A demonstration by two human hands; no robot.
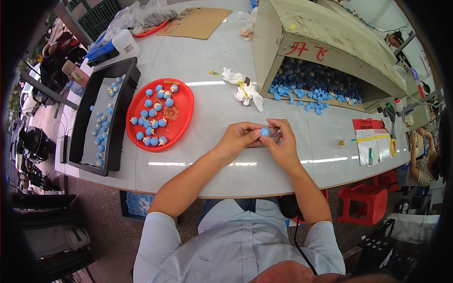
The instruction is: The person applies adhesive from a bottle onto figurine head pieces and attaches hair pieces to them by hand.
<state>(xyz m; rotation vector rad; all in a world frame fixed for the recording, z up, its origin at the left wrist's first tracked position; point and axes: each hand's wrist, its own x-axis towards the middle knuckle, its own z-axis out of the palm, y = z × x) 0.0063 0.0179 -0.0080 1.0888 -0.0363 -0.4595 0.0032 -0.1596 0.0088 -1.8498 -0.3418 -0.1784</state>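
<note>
Just above the table, a small round blue piece point(264, 132) sits between the fingertips of both hands. My left hand point(237, 138) is closed, its thumb and forefinger pinching the piece from the left. From the other side my right hand point(284, 145) curls its thumb and fingers round it. Part of the piece is hidden by the fingers. Left of my hands lies a round red tray point(183, 123) with several blue balls that have cream-coloured bits on them. Beyond it a long black tray point(113, 153) holds more such balls on a pale sheet.
A metal box point(283, 40) with a heap of blue pieces point(306, 78) in its opening stands at the far right. Crumpled white tissue point(248, 94) lies before it. Cardboard point(196, 22) is at the back; a yellow tape roll point(393, 147) and red stool point(362, 203) are at right.
</note>
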